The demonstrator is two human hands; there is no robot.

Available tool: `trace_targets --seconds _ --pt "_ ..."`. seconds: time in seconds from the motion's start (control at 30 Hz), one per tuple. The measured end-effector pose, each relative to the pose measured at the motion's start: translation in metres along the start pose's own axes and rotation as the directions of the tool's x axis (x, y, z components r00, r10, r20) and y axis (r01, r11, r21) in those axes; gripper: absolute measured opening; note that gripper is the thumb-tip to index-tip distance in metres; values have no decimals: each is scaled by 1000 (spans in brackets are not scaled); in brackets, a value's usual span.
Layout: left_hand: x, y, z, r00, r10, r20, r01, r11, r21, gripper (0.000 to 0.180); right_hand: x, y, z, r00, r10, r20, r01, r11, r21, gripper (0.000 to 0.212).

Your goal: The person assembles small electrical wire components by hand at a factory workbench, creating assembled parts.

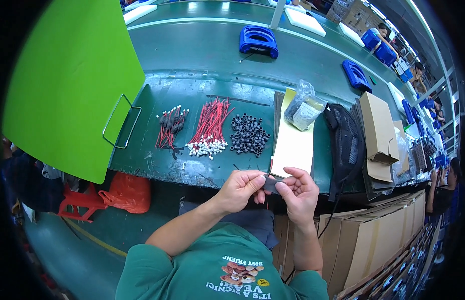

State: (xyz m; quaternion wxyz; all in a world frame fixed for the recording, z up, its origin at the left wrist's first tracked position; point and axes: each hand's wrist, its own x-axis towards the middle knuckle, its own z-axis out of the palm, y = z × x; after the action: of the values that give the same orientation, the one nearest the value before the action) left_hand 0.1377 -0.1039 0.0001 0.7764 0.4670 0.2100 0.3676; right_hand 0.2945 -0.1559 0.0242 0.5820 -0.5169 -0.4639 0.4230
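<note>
Both forearms rise from below, the left hand (pixel 241 187) and right hand (pixel 299 192) pinching a small dark sleeve (pixel 270 184) between fingertips. They meet just off the green bench's near edge (pixel 157 167), red wire bundles (pixel 211 127) well beyond

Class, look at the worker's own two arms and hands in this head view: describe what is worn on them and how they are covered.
Both forearms are bare from the elbow down. The left hand and right hand wear no gloves; no rings, watch or wristband can be seen. Short green T-shirt sleeves cover only the upper arms, and the shirt carries a printed cartoon picture on the chest.
</note>
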Motion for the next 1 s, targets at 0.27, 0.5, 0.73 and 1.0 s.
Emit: trace_targets --seconds 0.27,0.5,0.73,1.0 --pt "4 0 9 989 17 -147 -24 999 -47 19 -2 2 1 997 -62 -44 61 998 -28 34" --pt "5 -6 7 988 -44 -149 28 994 -109 16 2 4 2 994 -102 -39 98 992 -74 35" --pt "9 -8 16 974 -11 -227 -17 992 -122 13 6 3 7 982 -124 -140 131 991 41 55" --pt "6 -15 12 993 -7 -120 3 999 -40 18 9 7 11 991 -66 -117 83 986 143 55"
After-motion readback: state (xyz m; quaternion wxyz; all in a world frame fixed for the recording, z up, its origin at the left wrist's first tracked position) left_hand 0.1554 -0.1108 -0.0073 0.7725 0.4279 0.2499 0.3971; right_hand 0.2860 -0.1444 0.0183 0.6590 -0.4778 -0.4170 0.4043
